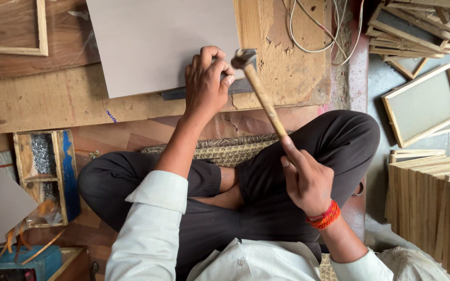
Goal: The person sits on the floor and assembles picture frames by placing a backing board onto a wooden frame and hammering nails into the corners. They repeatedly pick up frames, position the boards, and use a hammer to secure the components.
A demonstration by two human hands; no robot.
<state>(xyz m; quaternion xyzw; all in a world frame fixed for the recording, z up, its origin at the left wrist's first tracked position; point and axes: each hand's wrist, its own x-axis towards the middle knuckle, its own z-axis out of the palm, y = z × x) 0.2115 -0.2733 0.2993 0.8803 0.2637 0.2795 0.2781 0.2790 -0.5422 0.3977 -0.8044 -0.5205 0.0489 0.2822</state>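
My right hand [305, 179] grips the wooden handle of a hammer [261, 93]; its metal head hangs just right of my left fingers. My left hand [207, 78] is closed on the lower right corner of a grey backing board [157, 41] that lies on a dark frame edge [235, 87], fingertips pinched together as if on a small nail, which I cannot make out. Both rest on a worn wooden work board [287, 73]. I sit cross-legged in dark trousers right in front of it.
A wooden box of small nails [45, 171] stands at the left. Stacked wooden frames [417, 31], a single frame [424, 104] and a pile of frames on edge [433, 208] fill the right. White cables [319, 31] lie at the top. An empty frame [37, 31] sits top left.
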